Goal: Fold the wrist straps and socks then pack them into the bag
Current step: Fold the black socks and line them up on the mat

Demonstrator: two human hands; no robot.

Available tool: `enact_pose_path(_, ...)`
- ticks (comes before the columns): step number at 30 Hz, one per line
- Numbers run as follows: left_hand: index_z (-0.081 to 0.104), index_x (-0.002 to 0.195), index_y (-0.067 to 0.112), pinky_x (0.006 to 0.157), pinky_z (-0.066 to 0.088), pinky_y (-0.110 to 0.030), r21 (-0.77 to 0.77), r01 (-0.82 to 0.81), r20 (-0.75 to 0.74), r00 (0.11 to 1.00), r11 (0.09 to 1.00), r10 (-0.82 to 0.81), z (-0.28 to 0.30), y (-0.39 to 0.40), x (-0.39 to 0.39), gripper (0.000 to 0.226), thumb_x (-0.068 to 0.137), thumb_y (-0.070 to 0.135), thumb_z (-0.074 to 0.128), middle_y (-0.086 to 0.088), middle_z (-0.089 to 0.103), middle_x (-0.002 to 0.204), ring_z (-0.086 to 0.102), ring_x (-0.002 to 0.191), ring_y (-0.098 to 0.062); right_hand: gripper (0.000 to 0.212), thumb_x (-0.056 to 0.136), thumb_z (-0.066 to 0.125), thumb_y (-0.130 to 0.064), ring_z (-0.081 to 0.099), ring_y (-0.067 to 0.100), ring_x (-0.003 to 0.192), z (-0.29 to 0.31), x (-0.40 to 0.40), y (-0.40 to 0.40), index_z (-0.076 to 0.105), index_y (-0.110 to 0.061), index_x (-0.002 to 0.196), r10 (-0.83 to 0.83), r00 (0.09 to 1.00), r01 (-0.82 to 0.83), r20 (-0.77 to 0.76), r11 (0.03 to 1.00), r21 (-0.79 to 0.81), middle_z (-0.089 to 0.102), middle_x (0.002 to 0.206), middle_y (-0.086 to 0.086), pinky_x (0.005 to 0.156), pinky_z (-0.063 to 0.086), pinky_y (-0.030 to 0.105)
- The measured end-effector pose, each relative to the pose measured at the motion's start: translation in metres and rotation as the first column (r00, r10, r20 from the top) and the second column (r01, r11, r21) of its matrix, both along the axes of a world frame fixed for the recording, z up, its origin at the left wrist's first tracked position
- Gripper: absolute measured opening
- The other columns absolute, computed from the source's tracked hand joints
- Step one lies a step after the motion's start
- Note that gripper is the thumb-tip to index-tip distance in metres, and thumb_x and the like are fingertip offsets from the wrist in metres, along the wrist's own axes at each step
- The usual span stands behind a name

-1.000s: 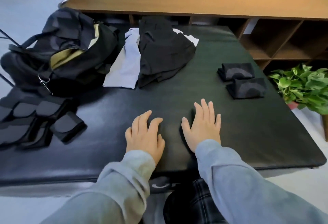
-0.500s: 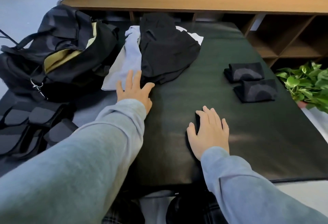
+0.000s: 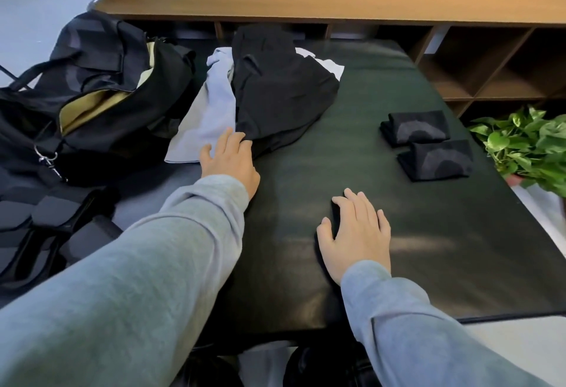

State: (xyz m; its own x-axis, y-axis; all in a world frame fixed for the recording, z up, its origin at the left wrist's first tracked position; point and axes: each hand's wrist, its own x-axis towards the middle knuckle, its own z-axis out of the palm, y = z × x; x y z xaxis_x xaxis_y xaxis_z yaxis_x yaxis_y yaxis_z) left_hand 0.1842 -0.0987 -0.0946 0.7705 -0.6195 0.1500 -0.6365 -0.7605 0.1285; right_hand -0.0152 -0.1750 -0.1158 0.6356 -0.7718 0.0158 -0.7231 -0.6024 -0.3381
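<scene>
Left hand (image 3: 229,158) reaches forward, fingers (image 3: 235,138) spread and loose, tips landing on the near edge of the black garment (image 3: 281,95) where it overlaps the light blue cloth (image 3: 208,117); touching, nothing pinched yet. Right hand (image 3: 356,232) lies flat, palm down on the black tabletop (image 3: 428,249), fingers released, holding nothing. Two folded dark socks (image 3: 416,131) (image 3: 436,160) sit side by side near the right edge, well apart from both hands. Wrist straps (image 3: 46,224) lie in a dark heap at the left, partly folded as far as can be told. The bag (image 3: 92,92) stands open at far left, tan lining showing, just beside the cloth pile. Judged step: socks look done, packing not started; left hand seems to be going for the clothing pile. Next move calls for closing the fingers on one fabric edge only, or redirecting toward straps and bag.
</scene>
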Motion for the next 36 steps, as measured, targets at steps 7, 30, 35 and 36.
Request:
enact_pose_path(7,0.062,0.083,0.007,0.077,0.029,-0.030,-0.343,0.365,0.245,0.924,0.866,-0.292,-0.019,0.024,-0.032,0.033,0.056,-0.007,0.073,-0.012,0.061,0.089,0.046,0.088,-0.018,0.043,0.092,0.038,-0.038,0.008,0.007,0.144,-0.001,0.001,-0.001,0.040,-0.030,0.134,-0.006,1.000,0.006,0.021,1.000,0.006,0.025,0.152,-0.014,0.117,0.002,0.035)
enact_pose_path(30,0.042,0.115,0.013,0.096,0.035,-0.030,-0.491,0.289,0.059,0.952,0.822,-0.300,-0.040,0.106,-0.135,0.040,0.077,0.026,0.045,-0.003,0.042,0.120,0.045,0.108,-0.019,0.024,0.091,0.056,-0.016,0.050,0.022,0.109,0.001,-0.013,0.019,0.070,-0.021,0.110,0.412,0.897,-0.393,0.158,0.909,-0.142,0.063,0.120,-0.009,0.090,0.041,0.032)
enact_pose_path(35,0.047,0.123,0.016,0.096,0.028,-0.021,-0.348,-0.018,-0.202,0.978,0.937,-0.057,-0.027,0.099,-0.143,0.048,0.083,0.038,0.063,0.005,0.047,0.125,0.039,0.118,-0.016,0.028,0.094,0.047,-0.014,0.045,0.012,0.116,0.004,-0.017,0.019,0.064,-0.018,0.116,0.337,0.920,-0.334,0.200,0.941,-0.048,0.061,0.119,-0.010,0.091,0.032,0.017)
enact_pose_path(36,0.049,0.120,0.018,0.095,0.028,-0.021,-0.352,-0.041,-0.199,0.980,0.935,-0.032,-0.026,0.096,-0.145,0.044,0.084,0.038,0.063,0.008,0.048,0.122,0.038,0.118,-0.015,0.028,0.094,0.046,-0.014,0.044,0.011,0.117,0.004,-0.017,0.019,0.063,-0.018,0.117,0.320,0.925,-0.320,0.204,0.947,-0.037,0.061,0.119,-0.010,0.090,0.031,0.016)
